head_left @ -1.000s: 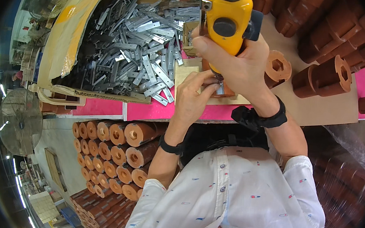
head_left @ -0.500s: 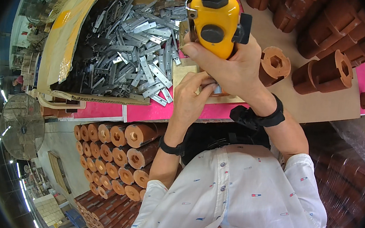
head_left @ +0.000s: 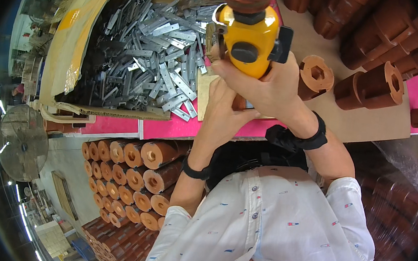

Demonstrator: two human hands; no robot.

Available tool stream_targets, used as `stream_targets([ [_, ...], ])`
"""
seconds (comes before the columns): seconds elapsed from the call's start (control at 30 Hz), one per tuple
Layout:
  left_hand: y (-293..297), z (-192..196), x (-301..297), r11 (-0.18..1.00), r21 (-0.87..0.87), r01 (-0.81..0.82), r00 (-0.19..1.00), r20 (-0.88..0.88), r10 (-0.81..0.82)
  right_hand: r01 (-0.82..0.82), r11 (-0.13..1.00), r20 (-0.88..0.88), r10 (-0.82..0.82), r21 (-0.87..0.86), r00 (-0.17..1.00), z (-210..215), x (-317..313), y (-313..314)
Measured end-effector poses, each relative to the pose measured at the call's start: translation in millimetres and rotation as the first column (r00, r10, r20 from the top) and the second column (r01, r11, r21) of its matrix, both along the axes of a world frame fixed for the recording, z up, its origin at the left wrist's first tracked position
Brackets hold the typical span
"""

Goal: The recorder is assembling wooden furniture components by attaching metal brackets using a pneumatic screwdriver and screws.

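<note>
A yellow power tool (head_left: 248,38) with black fittings stands over the work table. My right hand (head_left: 274,84) is wrapped round its lower body. Just below it, my left hand (head_left: 219,106) closes round a reddish-brown piece (head_left: 240,103), its thumb stretched to the right along the near side. Most of that piece, and the tool's working end, are hidden by my hands and the tool. A reddish-brown hollow cylinder (head_left: 308,87) with a hexagonal hole stands to the right of my right hand.
A cardboard box (head_left: 85,33) heaped with metal strips (head_left: 161,55) is on the left. More brown cylinders (head_left: 369,90) crowd the right and far side. Stacked cylinders (head_left: 156,181) fill the space below the table's pink near edge (head_left: 169,127). A large fan (head_left: 22,143) stands at far left.
My left fingers have gone from a pinch at the near side of the piece to a wider grip round it. The tool has shifted slightly nearer and right with my right hand.
</note>
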State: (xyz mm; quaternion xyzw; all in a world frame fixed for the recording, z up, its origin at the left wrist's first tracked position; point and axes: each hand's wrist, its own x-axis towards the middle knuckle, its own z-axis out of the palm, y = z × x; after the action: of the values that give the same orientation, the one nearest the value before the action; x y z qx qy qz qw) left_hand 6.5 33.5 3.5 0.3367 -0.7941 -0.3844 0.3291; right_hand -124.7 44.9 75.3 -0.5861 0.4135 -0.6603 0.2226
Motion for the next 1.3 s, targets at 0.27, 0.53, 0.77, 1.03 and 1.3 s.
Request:
stream_targets([
  [0.27, -9, -25, -13, 0.998, 0.022, 0.067, 0.997, 0.031, -0.068, -0.017, 0.995, 0.003, 0.017, 0.099, 1.0, 2, 2, 4],
  [0.53, -8, -22, -15, 0.994, 0.105, 0.041, 0.993, 0.105, -0.052, 0.013, 0.993, -0.069, -0.021, -0.118, 0.997, 2, 2, 4],
  [0.77, -11, -23, -17, 0.997, 0.045, 0.055, 0.997, 0.056, -0.057, -0.003, 0.998, -0.068, -0.001, -0.062, 0.998, -4, -3, 4],
  [1.03, -12, -31, -17, 0.999, -0.023, 0.043, 0.991, 0.125, -0.04, -0.014, 0.999, -0.043, 0.013, -0.041, 0.999, -6, -5, 3],
  [1.3, -4, -17, -13, 0.989, -0.146, 0.002, 0.984, 0.177, 0.024, -0.017, 0.994, 0.136, 0.002, 0.108, 0.991, -7, -3, -2],
])
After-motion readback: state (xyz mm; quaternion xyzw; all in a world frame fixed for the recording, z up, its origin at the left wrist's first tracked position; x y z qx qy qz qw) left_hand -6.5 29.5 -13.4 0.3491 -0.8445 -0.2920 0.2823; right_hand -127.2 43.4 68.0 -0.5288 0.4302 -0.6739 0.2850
